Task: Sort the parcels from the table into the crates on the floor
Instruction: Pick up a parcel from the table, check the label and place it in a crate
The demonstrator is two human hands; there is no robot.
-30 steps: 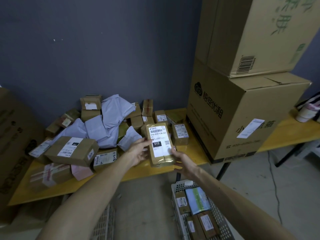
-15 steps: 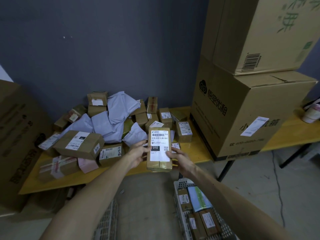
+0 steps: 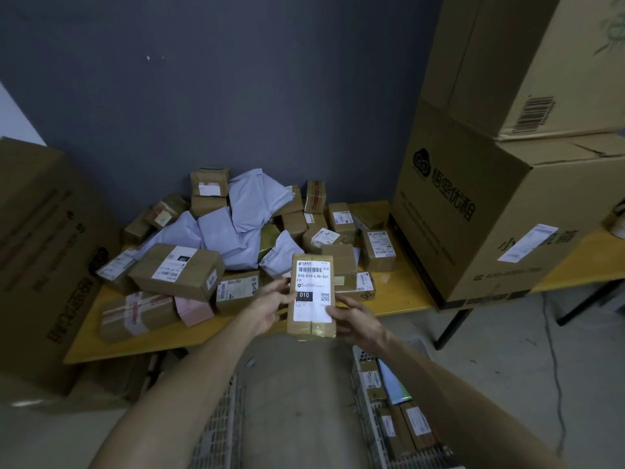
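Above the near edge of the worktop (image 3: 236, 336), both hands hold one parcel (image 3: 313, 294) upright with its label facing the camera. The left hand (image 3: 270, 308) cups its left side, fingers curled round the edge; the right hand (image 3: 355, 319) grips the lower right corner, thumb lying across the label. It hangs clear of the worktop, touching nothing else.

On the floor below, the right crate (image 3: 363, 374) already carries several parcels, and a left crate (image 3: 220, 421) shows only part of its slatted wall — what lies in it I cannot tell.

The main risk, as I judge it, is a wrong sort. The label reads 010, but nothing in view marks which crate takes that code, so a hurried drop could land it in the wrong one.

A second risk is the release. The parcel is tall and narrow and wrapped in glossy tape; held only by its sides, it could slip when one hand lets go, and a fall from this height might strike the crate rim and bounce onto the floor between the two crates.

The pile (image 3: 236, 238) behind is loose too — grey bags draped over small boxes, some near the front edge. A careless reach back for another parcel could nudge one off the worktop.
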